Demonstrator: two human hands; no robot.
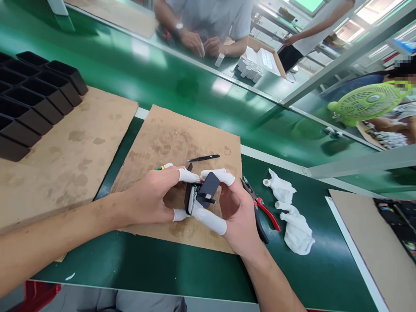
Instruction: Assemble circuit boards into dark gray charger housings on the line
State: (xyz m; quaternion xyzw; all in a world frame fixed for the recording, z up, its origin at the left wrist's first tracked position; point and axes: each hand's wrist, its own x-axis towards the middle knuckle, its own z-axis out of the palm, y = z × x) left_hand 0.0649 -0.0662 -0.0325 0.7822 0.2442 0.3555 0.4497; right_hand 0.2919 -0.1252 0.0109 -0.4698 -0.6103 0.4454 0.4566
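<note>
Over the middle cardboard, both hands hold parts of an opened black plug adapter. White finger cots cover the thumb and fingertips of my left hand (152,195), closed on the adapter's black casing (187,200). My right hand (242,212), with similar cots, pinches the black plug piece (209,187), which has metal pins. The two parts are close together, with wires and a light inner part showing between them. Just beyond the hands lie black tweezers (204,158). Pliers (267,213) with red and black handles rest beside my right hand.
Black open boxes (42,95) stand in rows on the left cardboard (81,147). White crumpled gloves (297,227) lie right of the pliers. Across the green bench, a person handles small white pieces beside a carton (279,65). A green fan (370,102) stands at upper right.
</note>
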